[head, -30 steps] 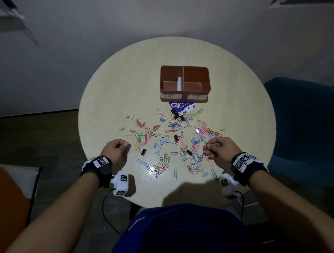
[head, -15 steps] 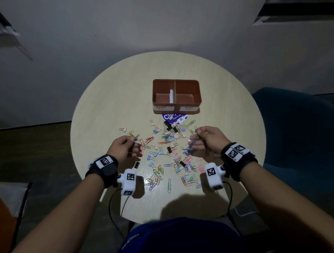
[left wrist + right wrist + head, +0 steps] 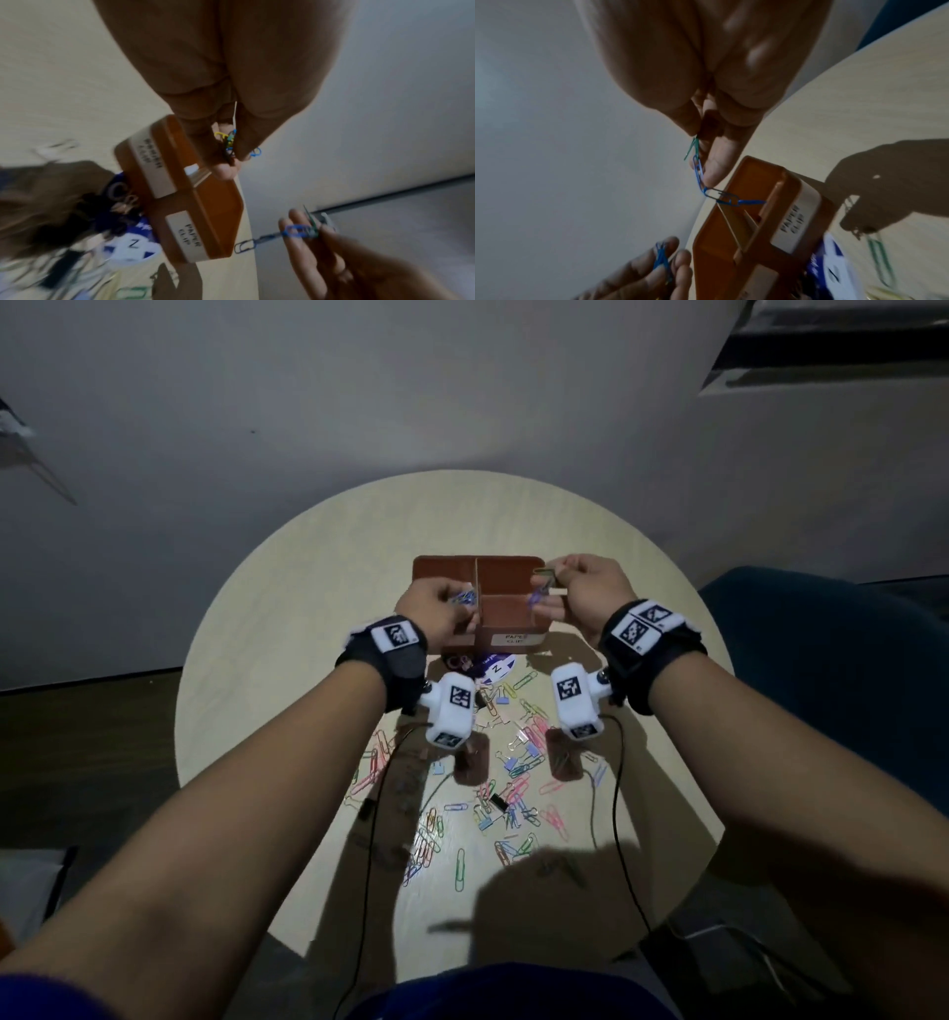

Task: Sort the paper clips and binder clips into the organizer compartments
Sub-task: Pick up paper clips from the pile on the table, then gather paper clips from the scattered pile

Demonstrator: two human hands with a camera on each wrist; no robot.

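The brown two-part organizer (image 3: 447,563) stands at the far side of the round table. My left hand (image 3: 462,600) hovers over its left half and pinches a small bunch of coloured clips (image 3: 228,142). Over the right half, labelled PAPER CLIP, my right hand (image 3: 539,593) pinches a green clip with a chain of blue paper clips (image 3: 713,192) hanging from it. The chain's end dangles just above the organizer's rim (image 3: 754,176). The left hand's lower fingers hide part of the left compartment.
Several loose paper clips and small binder clips (image 3: 513,762) lie scattered on the table (image 3: 287,660) under my forearms. A blue and white round lid (image 3: 493,667) lies before the organizer. Wrist camera cables trail over the pile. A blue chair (image 3: 821,634) stands at the right.
Both hands have lifted from the clip pile and moved forward to above the organizer, each carrying clips. The head view has tilted with them.
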